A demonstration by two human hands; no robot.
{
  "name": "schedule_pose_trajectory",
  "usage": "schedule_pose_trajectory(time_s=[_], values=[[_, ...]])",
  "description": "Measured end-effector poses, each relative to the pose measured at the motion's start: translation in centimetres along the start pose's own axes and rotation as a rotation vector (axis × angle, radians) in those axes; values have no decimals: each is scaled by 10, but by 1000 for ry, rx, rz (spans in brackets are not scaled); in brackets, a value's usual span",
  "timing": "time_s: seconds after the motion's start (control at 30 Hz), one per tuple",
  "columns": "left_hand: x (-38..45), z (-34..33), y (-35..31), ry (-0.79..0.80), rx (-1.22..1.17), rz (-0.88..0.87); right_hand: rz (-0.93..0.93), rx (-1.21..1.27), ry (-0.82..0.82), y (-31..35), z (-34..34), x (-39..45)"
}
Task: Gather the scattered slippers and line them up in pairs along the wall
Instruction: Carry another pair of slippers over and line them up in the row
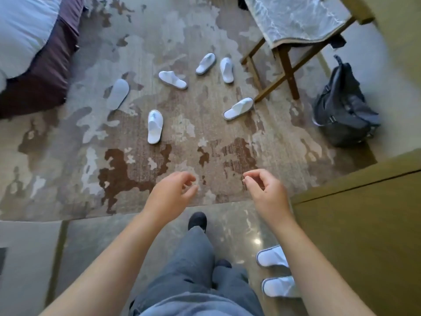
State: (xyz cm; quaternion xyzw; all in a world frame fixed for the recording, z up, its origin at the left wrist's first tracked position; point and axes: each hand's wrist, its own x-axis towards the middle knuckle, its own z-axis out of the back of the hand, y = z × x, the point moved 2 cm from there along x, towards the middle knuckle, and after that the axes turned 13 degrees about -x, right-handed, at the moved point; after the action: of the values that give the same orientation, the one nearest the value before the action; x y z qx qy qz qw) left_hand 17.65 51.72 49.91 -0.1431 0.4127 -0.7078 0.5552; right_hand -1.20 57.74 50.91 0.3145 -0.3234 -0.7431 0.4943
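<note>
Several white slippers lie scattered on the patterned carpet ahead of me. One lies sole up (117, 94) near the bed, one (155, 126) is nearest me at the centre left, and another (238, 108) rests by the stool leg. Others (172, 80), (206, 63), (227, 70) lie farther back. Two slippers (272, 256), (279, 286) sit side by side on the tile floor against the wooden wall at my right. My left hand (173, 190) and my right hand (262, 190) hang in front of me, fingers loosely curled, holding nothing.
A bed (34, 53) with a dark skirt fills the far left. A wooden stool (289, 62) with a plastic-covered top stands far right, and a dark backpack (344, 112) lies beside it. A wooden wall panel (364, 224) runs along my right.
</note>
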Motion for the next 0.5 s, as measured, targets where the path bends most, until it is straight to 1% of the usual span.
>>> schedule_pose_trajectory(time_s=[0.13, 0.23, 0.37, 0.5], values=[[6, 41, 39, -151, -46, 146, 140, 9, 126, 56, -30, 63], [31, 63, 63, -214, -80, 217, 199, 12, 194, 83, -57, 111], [102, 106, 76, -214, -96, 216, 183, -17, 229, 105, -85, 179], [191, 166, 66, -231, -113, 133, 124, -42, 219, 120, -97, 241]])
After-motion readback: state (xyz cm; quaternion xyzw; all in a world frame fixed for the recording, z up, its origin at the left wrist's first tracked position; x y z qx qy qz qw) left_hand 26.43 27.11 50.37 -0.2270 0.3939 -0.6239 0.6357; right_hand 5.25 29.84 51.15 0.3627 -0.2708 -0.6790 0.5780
